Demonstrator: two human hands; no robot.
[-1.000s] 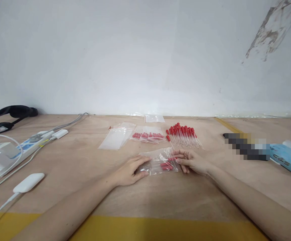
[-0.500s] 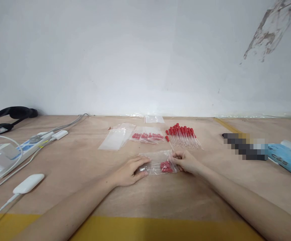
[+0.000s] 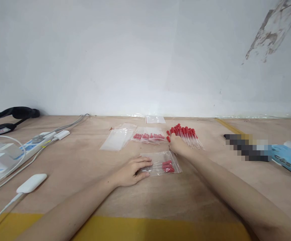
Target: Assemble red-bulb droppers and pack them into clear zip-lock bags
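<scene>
Your left hand [image 3: 129,172] lies flat on the desk [image 3: 85,160], fingers spread and relaxed, its fingertips pressing the left edge of a clear zip bag [image 3: 160,163]. This grip is released; it pins the bag and grasps nothing.

The bag lies flat in front of you and already contains a few red-bulbed droppers [image 3: 167,166], bulbs toward its right end. Whether its mouth is sealed cannot be read at this distance.

Your right hand [image 3: 177,144] is extended to the near-left corner of the loose dropper pile [image 3: 185,135], which lies just behind the bag. The fingers curl down among the red bulbs and touch them. The fingertips are hidden behind the knuckles, so you cannot tell whether a dropper is already pinched or the grip is only closing.

Progress, as judged from the layout:
- Done: a row of filled bags [image 3: 149,136] lies just left of the loose pile.
- In hand: the partly filled bag under your left hand.
- Left: the loose pile holds many droppers, and a stack of empty bags [image 3: 117,138] lies left of the filled row, with one more empty bag [image 3: 155,119] near the wall
</scene>
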